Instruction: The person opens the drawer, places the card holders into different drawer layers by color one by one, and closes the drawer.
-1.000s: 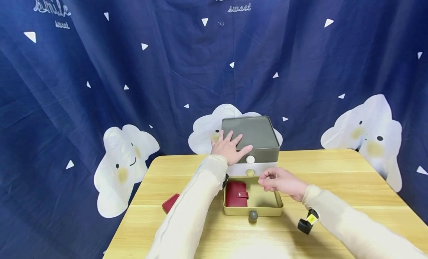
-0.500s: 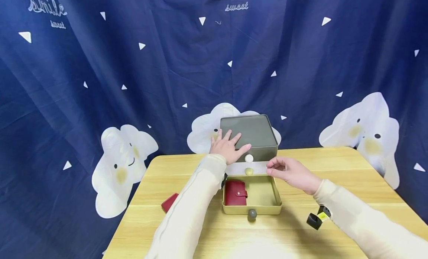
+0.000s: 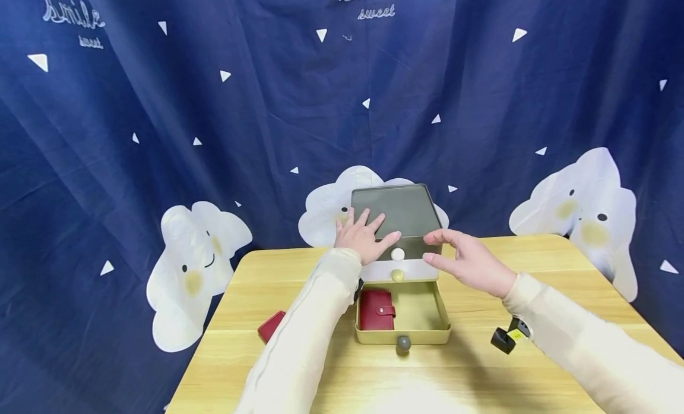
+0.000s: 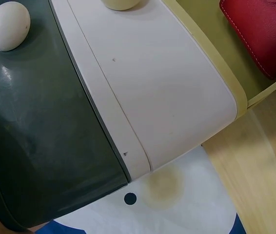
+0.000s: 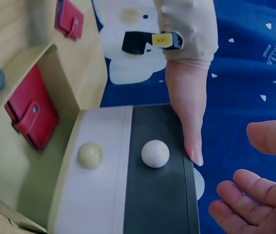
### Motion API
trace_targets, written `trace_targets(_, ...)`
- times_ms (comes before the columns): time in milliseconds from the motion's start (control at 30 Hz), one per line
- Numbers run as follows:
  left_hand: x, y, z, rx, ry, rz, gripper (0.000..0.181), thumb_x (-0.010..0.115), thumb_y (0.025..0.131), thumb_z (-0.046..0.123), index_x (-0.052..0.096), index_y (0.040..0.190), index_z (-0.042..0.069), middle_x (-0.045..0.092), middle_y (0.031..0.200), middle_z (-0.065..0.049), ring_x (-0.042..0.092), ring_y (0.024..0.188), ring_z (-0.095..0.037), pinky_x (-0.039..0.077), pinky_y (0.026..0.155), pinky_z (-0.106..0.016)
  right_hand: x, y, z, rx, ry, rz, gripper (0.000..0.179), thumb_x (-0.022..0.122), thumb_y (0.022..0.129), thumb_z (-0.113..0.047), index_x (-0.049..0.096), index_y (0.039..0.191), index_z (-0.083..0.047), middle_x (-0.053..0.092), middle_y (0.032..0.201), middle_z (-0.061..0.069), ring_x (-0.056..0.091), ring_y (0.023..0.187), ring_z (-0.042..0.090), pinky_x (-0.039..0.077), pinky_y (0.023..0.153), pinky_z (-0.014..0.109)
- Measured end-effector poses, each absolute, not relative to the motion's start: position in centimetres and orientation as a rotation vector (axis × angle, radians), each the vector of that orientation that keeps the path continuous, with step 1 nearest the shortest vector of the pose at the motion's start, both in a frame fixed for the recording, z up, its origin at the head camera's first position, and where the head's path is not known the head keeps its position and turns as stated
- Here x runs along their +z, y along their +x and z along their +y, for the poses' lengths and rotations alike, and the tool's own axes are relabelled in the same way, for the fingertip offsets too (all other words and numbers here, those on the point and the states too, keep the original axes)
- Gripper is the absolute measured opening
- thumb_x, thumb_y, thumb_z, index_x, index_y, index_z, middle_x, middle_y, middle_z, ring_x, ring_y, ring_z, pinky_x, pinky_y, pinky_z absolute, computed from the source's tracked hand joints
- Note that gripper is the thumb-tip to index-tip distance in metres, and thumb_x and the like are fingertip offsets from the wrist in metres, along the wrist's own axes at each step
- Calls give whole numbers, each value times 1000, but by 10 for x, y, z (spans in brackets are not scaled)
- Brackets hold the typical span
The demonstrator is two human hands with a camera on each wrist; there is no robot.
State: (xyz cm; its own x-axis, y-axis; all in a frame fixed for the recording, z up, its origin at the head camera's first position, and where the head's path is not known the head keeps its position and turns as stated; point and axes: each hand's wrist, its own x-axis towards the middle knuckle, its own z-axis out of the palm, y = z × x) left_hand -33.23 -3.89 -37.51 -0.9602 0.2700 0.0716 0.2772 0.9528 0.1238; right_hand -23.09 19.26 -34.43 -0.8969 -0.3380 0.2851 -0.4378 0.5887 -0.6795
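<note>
In the head view my left hand (image 3: 363, 239) rests with spread fingers on the dark grey top of a small drawer box (image 3: 401, 209). Its bottom drawer (image 3: 422, 307) is pulled out, with a red snap-strap wallet (image 3: 376, 310) lying in its left half. Beside the box's front right edge hovers my right hand (image 3: 475, 264), thumb and fingers apart around nothing. The right wrist view shows that hand's loosely bent fingers (image 5: 240, 200) clear of the box. White knob (image 5: 155, 153) and cream knob (image 5: 89, 155) mark the two pushed-in upper drawers.
A second red wallet (image 3: 270, 326) lies on the wooden table (image 3: 385, 378), left of the box and partly behind the left sleeve. The pulled-out drawer's grey knob (image 3: 403, 343) juts toward me. A blue curtain (image 3: 278, 105) hangs behind the table.
My right hand has risen from over the open drawer to the box's upper right front, and its fingers have spread from a pinch-like pose. The left hand has stayed on the top.
</note>
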Motion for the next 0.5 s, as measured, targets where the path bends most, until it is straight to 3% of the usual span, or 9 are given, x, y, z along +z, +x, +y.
trace_targets(100,-376,-333,-38,-210,-442,-3048,87,11,78,88,32,148,41,24,158,0,2,146,-37,8,111,-63,-341,-236,191,1077,672,-2687,44,67,90,-38,60,123,-9,62,116,7,43,50,15,40,53,28)
trace_targets(233,-379,-336,-39,-192,-447,-3039,88,9,77,89,31,148,42,24,158,0,4,146,-37,9,111,-63,-340,-248,187,955,727,-2685,52,65,91,-42,57,128,-7,59,124,10,48,53,11,44,58,29)
trace_targets(300,-381,-337,-40,-178,-441,-3033,90,7,76,90,31,148,43,25,157,1,5,145,-37,10,110,-64,-340,-257,185,889,760,-2689,57,64,91,-44,54,132,-6,54,133,13,53,61,13,47,65,32)
trace_targets(400,-381,-338,-40,-183,-442,-3024,91,6,75,90,33,148,42,25,157,1,6,145,-38,11,110,-64,-341,-271,184,767,803,-2692,64,63,90,-47,51,137,-5,48,141,14,61,96,24,48,85,42)
trace_targets(500,-381,-338,-42,-197,-446,-3026,90,8,76,90,33,148,42,25,157,0,5,145,-38,11,110,-64,-342,-284,181,665,847,-2696,70,65,88,-50,49,139,-4,45,144,15,44,129,31,37,104,49)
